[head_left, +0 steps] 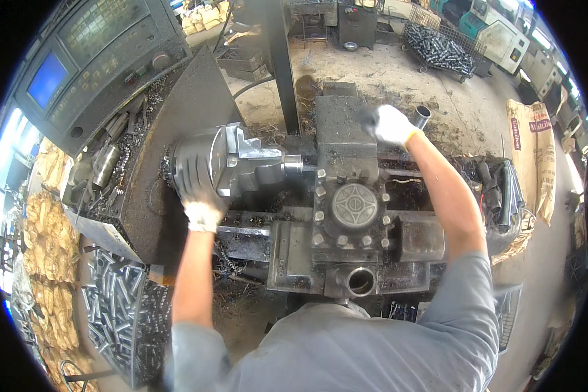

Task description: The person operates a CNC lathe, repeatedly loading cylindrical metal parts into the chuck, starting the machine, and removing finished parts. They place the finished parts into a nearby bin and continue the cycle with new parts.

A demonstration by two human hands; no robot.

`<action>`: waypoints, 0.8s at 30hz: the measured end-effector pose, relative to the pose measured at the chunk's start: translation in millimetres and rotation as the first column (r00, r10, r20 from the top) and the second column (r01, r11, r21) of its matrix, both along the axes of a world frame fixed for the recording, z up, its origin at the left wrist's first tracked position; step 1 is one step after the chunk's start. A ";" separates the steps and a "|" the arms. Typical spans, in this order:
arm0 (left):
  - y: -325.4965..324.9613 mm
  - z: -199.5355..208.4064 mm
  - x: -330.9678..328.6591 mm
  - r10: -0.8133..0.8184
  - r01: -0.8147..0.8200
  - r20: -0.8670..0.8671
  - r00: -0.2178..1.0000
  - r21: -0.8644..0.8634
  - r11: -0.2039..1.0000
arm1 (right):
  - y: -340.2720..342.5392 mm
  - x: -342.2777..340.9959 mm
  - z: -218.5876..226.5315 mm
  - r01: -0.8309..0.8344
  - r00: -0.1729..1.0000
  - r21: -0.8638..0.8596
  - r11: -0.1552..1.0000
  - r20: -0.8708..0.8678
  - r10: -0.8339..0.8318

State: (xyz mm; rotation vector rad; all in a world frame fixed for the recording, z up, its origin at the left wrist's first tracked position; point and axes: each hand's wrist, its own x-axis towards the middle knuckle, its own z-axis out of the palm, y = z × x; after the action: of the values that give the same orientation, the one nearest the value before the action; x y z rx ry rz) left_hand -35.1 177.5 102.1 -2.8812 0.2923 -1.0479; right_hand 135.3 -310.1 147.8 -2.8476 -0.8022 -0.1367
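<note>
My left hand (198, 176), in a blackened glove with a pale cuff, lies over the rim of the lathe chuck (206, 149), fingers stretched along it. Stepped jaws (255, 151) stick out from the chuck toward the right. At their centre sits a short shiny metal piece (293, 163), facing the tool turret (355, 206). My right hand (393, 126), in a white glove, is over the far end of the turret slide (346, 124). Its dark fingertips are blurred, and whether they hold anything is unclear. Just right of that hand stands a metal tube (421, 116).
A control panel (78, 72) with a blue screen is at the upper left. Cut tubes fill a bin (114, 300) at the lower left. A slanted metal guard (170, 137) stands beside the chuck. Sacks (532, 157) and a cart of parts (441, 49) are on the right.
</note>
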 end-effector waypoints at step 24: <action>22.4 47.9 60.3 -0.053 0.032 -0.105 0.993 -0.196 0.980 | 174.4 0.2 -4.6 -0.334 0.666 -0.233 0.913 -0.744 0.053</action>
State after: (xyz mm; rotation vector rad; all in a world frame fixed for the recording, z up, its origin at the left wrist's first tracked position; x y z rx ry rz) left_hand 25.2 199.9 150.0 -3.1272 0.2723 -0.9778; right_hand 135.5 -135.7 143.3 -2.6718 -0.9849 1.2219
